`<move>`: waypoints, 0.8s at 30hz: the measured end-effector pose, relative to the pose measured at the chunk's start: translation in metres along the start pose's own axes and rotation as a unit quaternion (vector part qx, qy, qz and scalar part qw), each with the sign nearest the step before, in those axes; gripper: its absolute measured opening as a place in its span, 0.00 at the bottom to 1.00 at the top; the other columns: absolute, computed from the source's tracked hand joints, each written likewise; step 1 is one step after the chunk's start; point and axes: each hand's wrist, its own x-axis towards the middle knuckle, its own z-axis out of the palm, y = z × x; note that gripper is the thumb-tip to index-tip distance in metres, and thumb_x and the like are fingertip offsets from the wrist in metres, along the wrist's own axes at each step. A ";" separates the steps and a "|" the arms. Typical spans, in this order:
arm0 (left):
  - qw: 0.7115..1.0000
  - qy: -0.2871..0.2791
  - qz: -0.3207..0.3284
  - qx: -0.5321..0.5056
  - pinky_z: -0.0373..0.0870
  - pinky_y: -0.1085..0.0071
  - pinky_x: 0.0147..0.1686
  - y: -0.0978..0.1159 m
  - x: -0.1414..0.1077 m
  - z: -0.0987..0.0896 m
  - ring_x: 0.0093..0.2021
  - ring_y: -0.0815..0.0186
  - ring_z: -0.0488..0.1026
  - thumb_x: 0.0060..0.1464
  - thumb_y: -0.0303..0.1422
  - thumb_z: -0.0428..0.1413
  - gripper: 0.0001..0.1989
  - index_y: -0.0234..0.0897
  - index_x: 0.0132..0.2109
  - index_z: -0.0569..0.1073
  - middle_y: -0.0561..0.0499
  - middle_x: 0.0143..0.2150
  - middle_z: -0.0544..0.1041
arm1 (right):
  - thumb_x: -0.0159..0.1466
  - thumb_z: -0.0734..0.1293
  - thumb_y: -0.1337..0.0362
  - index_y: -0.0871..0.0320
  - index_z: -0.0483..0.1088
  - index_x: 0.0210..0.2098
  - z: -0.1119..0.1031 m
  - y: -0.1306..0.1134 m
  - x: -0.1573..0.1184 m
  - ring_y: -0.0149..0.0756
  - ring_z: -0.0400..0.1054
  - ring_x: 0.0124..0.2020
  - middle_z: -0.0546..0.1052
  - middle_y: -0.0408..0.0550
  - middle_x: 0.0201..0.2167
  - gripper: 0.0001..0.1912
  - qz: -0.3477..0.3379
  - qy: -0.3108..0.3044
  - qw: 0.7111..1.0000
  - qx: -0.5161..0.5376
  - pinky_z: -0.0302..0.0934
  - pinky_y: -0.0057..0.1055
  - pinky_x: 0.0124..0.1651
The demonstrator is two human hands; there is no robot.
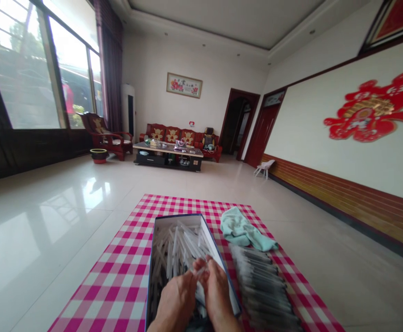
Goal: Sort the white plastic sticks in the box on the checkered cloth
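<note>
Translucent plastic tubes (177,251) heaped in a cardboard box (212,249), left hand (175,302) and right hand (217,295) pinched shut on a few.

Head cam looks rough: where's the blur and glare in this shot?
Head view: the dark stacked rods right of the box are smeared by blur; window light is blown out and glares across the tile floor; wide-angle distortion bends the room's edges.

Translucent plastic sticks (175,258) heaped in box (177,216)
</note>
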 end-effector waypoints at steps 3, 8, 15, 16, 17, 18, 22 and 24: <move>0.995 0.013 -0.045 -0.086 0.59 0.70 0.32 -0.010 0.006 0.004 0.31 0.62 0.72 0.60 0.36 0.42 0.20 0.37 0.25 0.70 0.48 0.25 0.74 | 0.50 0.70 0.51 0.53 0.66 0.36 -0.003 -0.030 0.012 0.39 0.73 0.37 0.79 0.44 0.29 0.18 -0.002 -0.006 0.999 0.050 0.66 0.33 0.41; 0.977 0.011 -0.085 -0.197 0.58 0.73 0.28 -0.019 0.016 0.004 0.25 0.67 0.65 0.57 0.42 0.45 0.20 0.37 0.22 0.66 0.55 0.19 0.64 | 0.55 0.66 0.54 0.56 0.67 0.38 -0.014 -0.061 0.020 0.39 0.73 0.34 0.79 0.46 0.31 0.15 0.034 -0.080 0.989 -0.122 0.64 0.31 0.33; 0.828 -0.040 -0.250 -0.501 0.40 0.80 0.11 -0.021 0.012 0.000 0.10 0.76 0.46 0.57 0.44 0.48 0.14 0.37 0.34 0.66 0.65 0.13 0.52 | 0.54 0.60 0.68 0.57 0.73 0.37 -0.019 -0.047 -0.007 0.39 0.72 0.37 0.79 0.46 0.33 0.14 -0.041 -0.280 0.804 -0.523 0.61 0.30 0.40; 0.773 -0.041 -0.273 -0.571 0.39 0.81 0.11 -0.021 0.011 -0.002 0.10 0.77 0.47 0.58 0.39 0.49 0.10 0.36 0.35 0.66 0.65 0.13 0.54 | 0.53 0.61 0.69 0.57 0.73 0.39 -0.017 -0.045 -0.012 0.39 0.71 0.41 0.79 0.46 0.37 0.15 -0.075 -0.272 0.798 -0.532 0.60 0.31 0.44; 0.722 -0.041 -0.289 -0.627 0.40 0.82 0.10 -0.021 0.011 -0.004 0.10 0.77 0.50 0.59 0.35 0.49 0.07 0.35 0.37 0.67 0.64 0.14 0.57 | 0.54 0.62 0.68 0.56 0.73 0.40 -0.014 -0.043 -0.017 0.39 0.70 0.43 0.78 0.46 0.39 0.16 -0.104 -0.257 0.800 -0.532 0.59 0.30 0.47; 0.686 -0.038 -0.298 -0.663 0.43 0.83 0.10 -0.020 0.011 -0.006 0.10 0.77 0.53 0.59 0.31 0.48 0.05 0.35 0.38 0.66 0.63 0.14 0.59 | 0.55 0.62 0.67 0.56 0.73 0.40 -0.011 -0.041 -0.022 0.39 0.70 0.43 0.78 0.46 0.39 0.14 -0.124 -0.240 0.805 -0.527 0.59 0.29 0.46; 0.631 -0.023 -0.284 -0.721 0.58 0.82 0.14 -0.021 0.012 -0.010 0.14 0.76 0.64 0.60 0.25 0.46 0.04 0.33 0.38 0.65 0.58 0.18 0.66 | 0.63 0.57 0.58 0.57 0.70 0.30 0.001 -0.031 -0.038 0.34 0.68 0.28 0.75 0.45 0.25 0.14 -0.138 -0.194 0.836 -0.494 0.59 0.26 0.30; 0.602 -0.014 -0.277 -0.749 0.63 0.80 0.16 -0.022 0.013 -0.009 0.15 0.74 0.67 0.60 0.23 0.46 0.05 0.32 0.37 0.65 0.56 0.19 0.69 | 0.63 0.57 0.57 0.57 0.68 0.28 0.005 -0.023 -0.045 0.33 0.66 0.24 0.72 0.43 0.21 0.14 -0.134 -0.197 0.848 -0.473 0.57 0.25 0.26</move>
